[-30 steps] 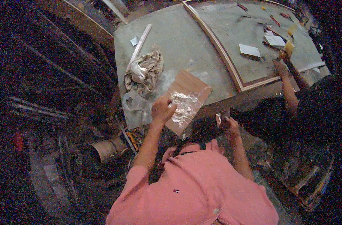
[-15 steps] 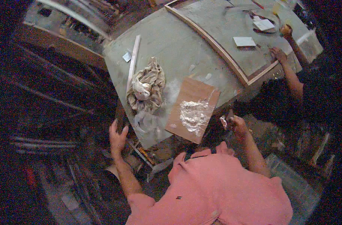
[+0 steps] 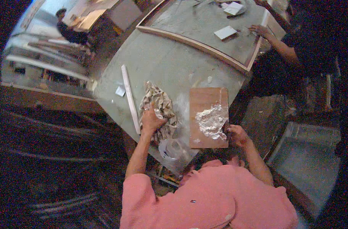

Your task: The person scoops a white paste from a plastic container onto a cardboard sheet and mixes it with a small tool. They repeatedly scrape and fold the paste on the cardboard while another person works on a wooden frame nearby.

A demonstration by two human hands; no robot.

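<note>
My left hand [image 3: 152, 120] reaches onto a crumpled patterned cloth [image 3: 167, 101], fingers apart. A white lump [image 3: 158, 113] in the cloth's folds lies partly beneath it; I cannot see a firm grip. Low on the right, my right hand [image 3: 239, 135] is closed round a dark putty knife [image 3: 226, 127], whose far end meets the white paste or powder. That white heap [image 3: 211, 121] is spread on a brown rectangular board [image 3: 198, 100], at the table's near edge. Between cloth and board stands a clear plastic tub [image 3: 171, 149].
A large wooden frame [image 3: 193, 44] lies across the greenish table [image 3: 151, 57]. A thin wood strip [image 3: 129, 99] and a small white piece [image 3: 120, 91] lie left of the cloth. A co-worker's hand [image 3: 260, 30] rests by the frame, near a white block [image 3: 225, 33].
My left hand has come up from beside the table onto the cloth. My right hand has brought the putty knife to the white heap. The view has shifted, showing another person at far left.
</note>
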